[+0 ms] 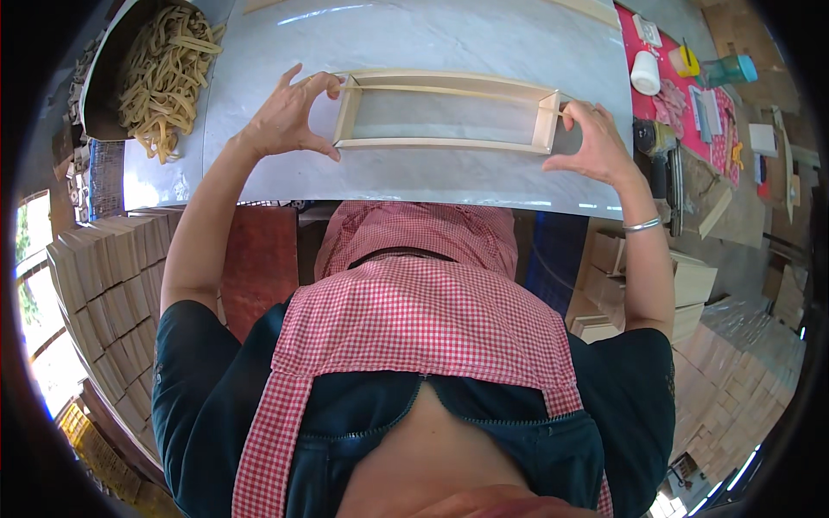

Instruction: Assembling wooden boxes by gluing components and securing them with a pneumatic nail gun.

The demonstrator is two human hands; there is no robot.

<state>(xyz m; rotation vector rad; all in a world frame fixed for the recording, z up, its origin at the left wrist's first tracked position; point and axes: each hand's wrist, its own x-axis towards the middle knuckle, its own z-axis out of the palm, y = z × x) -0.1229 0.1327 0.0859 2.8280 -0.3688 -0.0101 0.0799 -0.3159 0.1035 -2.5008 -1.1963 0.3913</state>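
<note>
A long, shallow frame of thin pale wooden boards (pixel 449 145) lies on the table, its inside showing the tabletop. My left hand (pixel 294 116) curves round its left end, index finger at the far corner and thumb at the near corner. At the opposite end my right hand (pixel 594 142) does likewise, thumb and index finger bent toward the corners. A narrow tan strip (pixel 449 91), like a stretched band, runs along the far board between the index fingers. Whether it loops round the whole frame I cannot tell.
The grey-white table (pixel 406 181) spans the front. At far left a dark bin (pixel 102 95) overflows with tan bands (pixel 168 73). A white bottle (pixel 645 73) and a teal bottle (pixel 730 71) stand on a pink cloth at right. Stacked wooden boards (pixel 112 268) sit below left.
</note>
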